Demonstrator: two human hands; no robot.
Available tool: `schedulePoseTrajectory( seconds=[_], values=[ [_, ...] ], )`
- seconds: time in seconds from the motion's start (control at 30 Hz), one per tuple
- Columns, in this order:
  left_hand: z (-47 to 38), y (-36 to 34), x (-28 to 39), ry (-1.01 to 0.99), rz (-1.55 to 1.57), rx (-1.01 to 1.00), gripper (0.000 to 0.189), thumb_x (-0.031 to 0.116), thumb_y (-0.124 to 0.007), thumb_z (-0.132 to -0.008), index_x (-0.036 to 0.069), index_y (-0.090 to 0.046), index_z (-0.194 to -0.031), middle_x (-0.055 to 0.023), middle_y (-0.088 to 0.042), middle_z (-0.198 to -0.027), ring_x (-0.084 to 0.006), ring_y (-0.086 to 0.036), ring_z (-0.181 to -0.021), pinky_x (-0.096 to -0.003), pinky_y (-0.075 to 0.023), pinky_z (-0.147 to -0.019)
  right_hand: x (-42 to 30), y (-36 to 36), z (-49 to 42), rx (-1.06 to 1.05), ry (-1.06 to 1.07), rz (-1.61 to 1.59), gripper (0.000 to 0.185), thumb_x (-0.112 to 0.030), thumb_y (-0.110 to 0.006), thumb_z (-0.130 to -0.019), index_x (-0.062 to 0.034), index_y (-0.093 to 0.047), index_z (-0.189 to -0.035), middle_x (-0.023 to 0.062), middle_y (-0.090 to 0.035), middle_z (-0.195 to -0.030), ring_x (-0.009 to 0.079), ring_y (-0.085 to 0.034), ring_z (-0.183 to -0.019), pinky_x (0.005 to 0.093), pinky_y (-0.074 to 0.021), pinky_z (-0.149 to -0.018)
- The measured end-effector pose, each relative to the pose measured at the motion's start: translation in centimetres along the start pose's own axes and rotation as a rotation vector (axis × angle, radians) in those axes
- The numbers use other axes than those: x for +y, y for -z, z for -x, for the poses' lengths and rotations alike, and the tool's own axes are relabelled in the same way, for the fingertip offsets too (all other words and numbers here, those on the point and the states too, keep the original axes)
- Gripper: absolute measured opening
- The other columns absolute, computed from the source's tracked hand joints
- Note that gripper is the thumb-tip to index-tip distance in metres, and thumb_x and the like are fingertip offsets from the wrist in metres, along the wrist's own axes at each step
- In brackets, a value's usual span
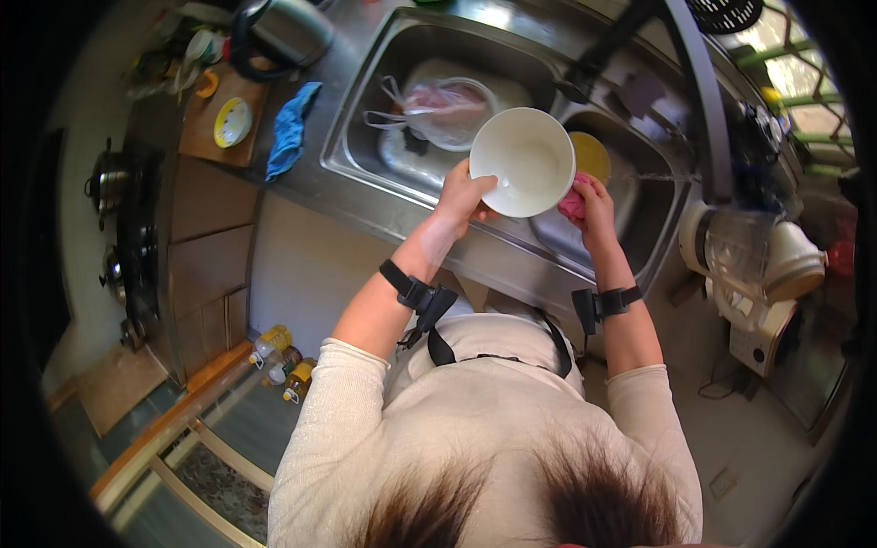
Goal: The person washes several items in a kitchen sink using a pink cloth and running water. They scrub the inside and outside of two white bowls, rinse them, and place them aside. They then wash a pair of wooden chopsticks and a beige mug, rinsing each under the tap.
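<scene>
A white bowl (524,161) is tilted over the divider of a steel double sink, its inside facing the camera. My left hand (466,192) grips its left rim, thumb inside. A pink cloth (575,196) is bunched in my right hand (597,209), against the bowl's right rim. Behind the bowl, a yellow round dish (590,156) sits in the right basin (634,226). In the left basin (353,137), a clear plastic bag with pinkish contents (445,103) rests in a white-rimmed container (488,92).
An electric kettle (291,31), a blue cloth (291,130) and a wooden board (195,130) bearing a yellow-and-white bowl (233,122) are at the left. The black-and-grey faucet (706,103) arches at the right. A white appliance (740,253) stands far right.
</scene>
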State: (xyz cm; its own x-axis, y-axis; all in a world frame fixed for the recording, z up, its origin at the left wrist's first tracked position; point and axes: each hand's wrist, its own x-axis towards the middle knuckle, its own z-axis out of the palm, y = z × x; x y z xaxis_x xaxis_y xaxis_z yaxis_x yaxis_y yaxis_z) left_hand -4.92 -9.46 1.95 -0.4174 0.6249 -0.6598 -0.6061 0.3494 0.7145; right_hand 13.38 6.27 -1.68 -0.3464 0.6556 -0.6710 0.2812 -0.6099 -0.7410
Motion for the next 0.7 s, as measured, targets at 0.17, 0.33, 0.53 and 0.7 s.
schedulePoseTrajectory(
  seconds=[0.17, 0.33, 0.53, 0.7],
  values=[
    [0.7, 8.1, 2.6, -0.197, 0.082, 0.347, 0.032, 0.004, -0.055, -0.083, -0.002, -0.048, -0.113, -0.014, -0.065, -0.079, -0.0178, -0.059, -0.045, -0.0258, -0.0384, -0.033, 0.8, -9.4, -0.7, -0.139, -0.066, -0.143, 0.027, -0.023, -0.061, -0.092, -0.0133, -0.063, -0.117, 0.0011, -0.069, -0.091, 0.0106, -0.066, -0.072, 0.0238, -0.0504, -0.052],
    [2.5, 17.7, 6.2, -0.394, 0.398, 0.67, 0.042, 0.003, -0.053, -0.082, 0.0, -0.045, -0.123, -0.0156, -0.064, -0.085, -0.0198, -0.06, -0.048, -0.0265, -0.04, -0.035, 2.2, -19.6, -3.1, -0.181, -0.09, -0.162, 0.028, -0.022, -0.062, -0.092, -0.0152, -0.059, -0.119, 0.003, -0.068, -0.094, 0.0135, -0.066, -0.069, 0.0241, -0.0477, -0.049],
    [4.2, 30.0, 12.6, -0.54, 0.594, 0.855, 0.042, 0.004, -0.053, -0.081, -0.001, -0.045, -0.122, -0.0155, -0.065, -0.084, -0.0207, -0.063, -0.052, -0.0258, -0.0482, -0.041, 4.0, -27.3, -4.5, -0.122, -0.165, -0.199, 0.025, -0.02, -0.061, -0.092, -0.018, -0.06, -0.117, 0.0035, -0.068, -0.092, 0.0166, -0.066, -0.068, 0.025, -0.0474, -0.049],
    [2.4, 37.0, 17.5, -0.474, 0.644, 0.93, 0.039, 0.004, -0.054, -0.081, 0.001, -0.048, -0.12, -0.0153, -0.067, -0.088, -0.02, -0.066, -0.057, -0.0258, -0.0534, -0.049, 4.2, -30.6, -4.5, -0.165, -0.154, -0.196, 0.024, -0.019, -0.06, -0.092, -0.0177, -0.061, -0.116, 0.004, -0.068, -0.093, 0.017, -0.066, -0.068, 0.0249, -0.0481, -0.048]
  ],
)
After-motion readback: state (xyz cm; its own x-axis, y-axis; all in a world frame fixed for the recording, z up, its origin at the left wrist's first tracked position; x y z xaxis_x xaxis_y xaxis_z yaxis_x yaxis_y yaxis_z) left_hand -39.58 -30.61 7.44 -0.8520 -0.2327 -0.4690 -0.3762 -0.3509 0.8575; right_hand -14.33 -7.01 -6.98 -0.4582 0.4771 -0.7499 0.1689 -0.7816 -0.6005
